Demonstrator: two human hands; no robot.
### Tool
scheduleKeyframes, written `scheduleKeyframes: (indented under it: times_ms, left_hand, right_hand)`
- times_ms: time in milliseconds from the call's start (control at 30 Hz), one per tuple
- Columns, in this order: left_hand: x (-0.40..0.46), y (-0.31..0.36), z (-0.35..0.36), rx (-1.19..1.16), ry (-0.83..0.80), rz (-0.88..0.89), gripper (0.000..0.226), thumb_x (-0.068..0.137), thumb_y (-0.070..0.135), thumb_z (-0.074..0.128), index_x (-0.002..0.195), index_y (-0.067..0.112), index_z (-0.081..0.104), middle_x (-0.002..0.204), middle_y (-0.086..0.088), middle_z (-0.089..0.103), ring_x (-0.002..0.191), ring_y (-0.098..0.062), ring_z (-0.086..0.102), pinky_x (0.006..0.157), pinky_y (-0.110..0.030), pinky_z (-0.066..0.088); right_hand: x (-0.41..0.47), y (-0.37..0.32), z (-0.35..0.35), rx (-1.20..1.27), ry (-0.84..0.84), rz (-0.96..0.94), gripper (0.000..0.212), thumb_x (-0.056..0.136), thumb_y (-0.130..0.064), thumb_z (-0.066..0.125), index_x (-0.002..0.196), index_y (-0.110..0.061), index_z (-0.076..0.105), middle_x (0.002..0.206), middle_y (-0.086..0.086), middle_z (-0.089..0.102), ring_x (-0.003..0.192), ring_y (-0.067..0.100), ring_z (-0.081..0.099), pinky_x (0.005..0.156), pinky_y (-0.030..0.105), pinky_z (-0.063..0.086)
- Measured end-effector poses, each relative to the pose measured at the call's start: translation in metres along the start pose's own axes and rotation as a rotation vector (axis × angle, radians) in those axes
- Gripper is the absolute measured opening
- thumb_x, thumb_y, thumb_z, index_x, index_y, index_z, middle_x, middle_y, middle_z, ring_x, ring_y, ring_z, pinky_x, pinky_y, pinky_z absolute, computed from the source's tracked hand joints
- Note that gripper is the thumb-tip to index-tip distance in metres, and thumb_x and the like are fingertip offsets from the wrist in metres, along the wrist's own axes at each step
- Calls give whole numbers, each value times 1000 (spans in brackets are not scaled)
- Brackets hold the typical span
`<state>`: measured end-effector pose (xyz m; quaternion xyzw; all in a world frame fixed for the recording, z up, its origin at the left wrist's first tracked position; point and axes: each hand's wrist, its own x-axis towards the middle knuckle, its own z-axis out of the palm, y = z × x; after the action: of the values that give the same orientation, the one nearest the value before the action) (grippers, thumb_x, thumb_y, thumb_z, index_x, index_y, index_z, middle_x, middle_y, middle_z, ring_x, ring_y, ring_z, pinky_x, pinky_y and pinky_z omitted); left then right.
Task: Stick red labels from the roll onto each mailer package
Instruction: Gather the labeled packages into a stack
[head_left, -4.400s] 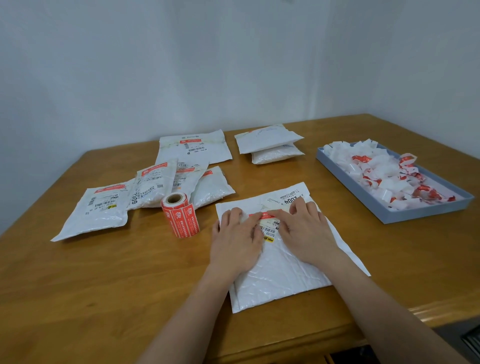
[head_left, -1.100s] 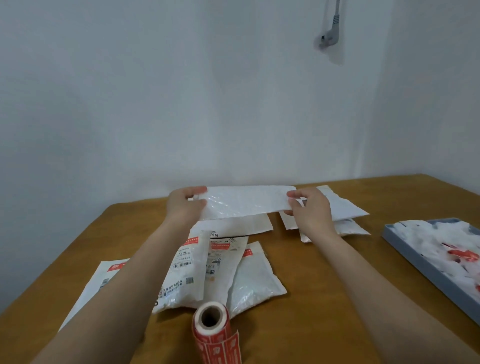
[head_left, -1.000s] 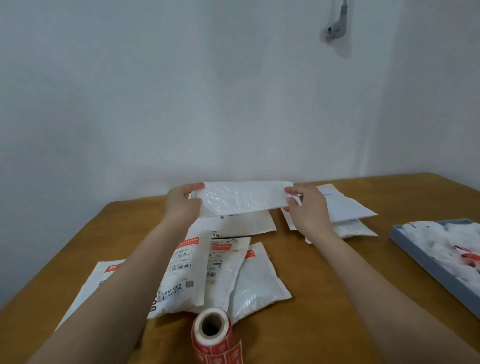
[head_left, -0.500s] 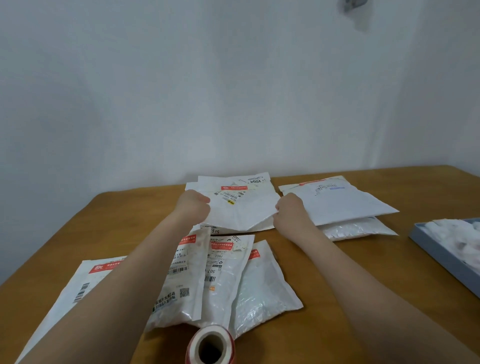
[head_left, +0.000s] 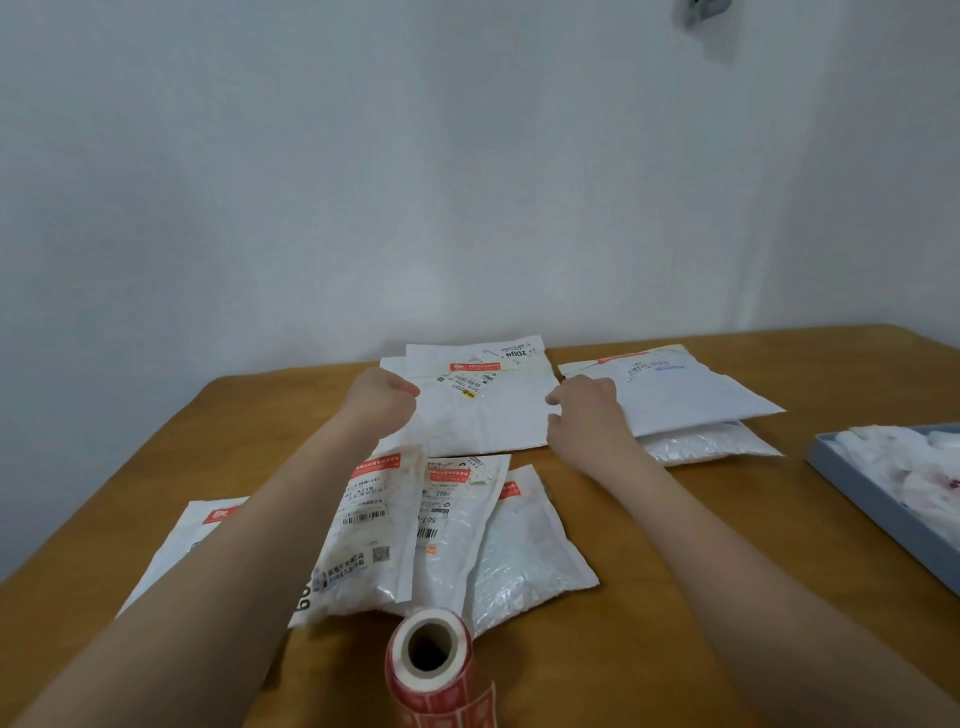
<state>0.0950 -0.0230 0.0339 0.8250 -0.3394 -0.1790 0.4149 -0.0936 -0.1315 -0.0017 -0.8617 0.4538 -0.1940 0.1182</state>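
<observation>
Label roll (head_left: 439, 675), bottom cut off

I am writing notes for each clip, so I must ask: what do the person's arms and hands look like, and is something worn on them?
Both forearms are bare as far as the picture shows: no sleeve reaches into view. The left hand and the right hand wear no gloves. I see no watch, bracelet or ring, and no markings, though the fingers are mostly hidden from this view.
</observation>
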Motion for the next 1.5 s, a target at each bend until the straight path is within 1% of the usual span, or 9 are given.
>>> scheduleKeyframes:
  times_ms: [200, 433, 667, 733, 867, 1033, 1233, 1333, 1500]
  left_hand:
    - [-21, -9, -18, 20, -18, -22, 27, 87, -4, 44, 73, 19, 46, 75, -1, 37, 66, -18, 33, 55, -26, 23]
    - [-61, -22, -31, 83, 27, -102, 26, 78, -7, 36, 63, 15, 34, 62, -2, 29, 57, -18, 23, 52, -27, 18]
    - [-77, -22, -25, 10, 28, -68, 23, 87, -6, 42, 87, 13, 54, 84, -1, 50, 72, -21, 42, 60, -26, 34]
    - [-76, -21, -22, 46, 22, -94, 19, 88, -3, 42, 90, 12, 53, 89, -5, 51, 70, -21, 41, 60, -27, 34]
    - [-77, -26, -23, 267, 4, -255, 45, 92, 11, 52, 134, 1, 43, 138, -20, 44, 119, -33, 47, 78, -39, 47]
    - [-87, -27, -25, 278, -90, -356, 61, 84, 31, 73, 129, -1, 44, 119, -16, 53, 98, -29, 52, 68, -37, 48]
    - [-92, -27, -27, 172, -63, -353, 78, 81, 38, 75, 138, -1, 38, 132, -18, 52, 103, -32, 53, 71, -38, 43]
    - [-88, -32, -29, 44, -41, -336, 72, 86, 38, 70, 137, -3, 40, 120, -19, 55, 92, -28, 50, 70, -36, 43]
    - [-87, -36, -31, -109, -168, -381, 39, 86, 34, 71, 101, 0, 62, 96, -13, 64, 87, -24, 61, 89, -37, 51]
  right_hand:
    - [-33, -5, -15, 188, -127, -24, 32, 97, -19, 50, 128, -15, 57, 135, 2, 53, 132, 22, 38, 104, 27, 30]
    - [-72, -8, -17, 449, -286, -13, 32, 96, -22, 54, 127, -17, 60, 130, -2, 58, 117, 11, 53, 74, 13, 39]
    - [-94, 11, -23, 626, -90, 234, 46, 95, -19, 56, 139, -24, 42, 116, -1, 51, 73, 3, 48, 51, 14, 37]
    - [-97, 18, -27, 634, -92, 269, 44, 95, -18, 56, 137, -24, 43, 116, -1, 50, 73, 4, 48, 53, 16, 39]
    - [-107, 18, -24, 641, -250, 241, 26, 93, -19, 58, 118, -23, 60, 118, -2, 60, 100, 12, 58, 87, 31, 53]
    - [-114, 1, -18, 655, -384, 91, 32, 92, -21, 59, 123, -29, 60, 110, -2, 63, 94, 14, 64, 84, 28, 53]
    - [-108, -20, -15, 611, -432, -23, 37, 96, -25, 54, 132, -28, 55, 122, -2, 57, 96, 9, 58, 79, 22, 48]
    - [-106, -27, -14, 572, -448, -47, 39, 97, -30, 53, 135, -27, 53, 130, -3, 54, 108, 10, 54, 81, 21, 46]
    - [-101, -33, -10, 547, -448, -77, 42, 97, -33, 52, 137, -22, 51, 136, -1, 53, 120, 11, 49, 95, 25, 42]
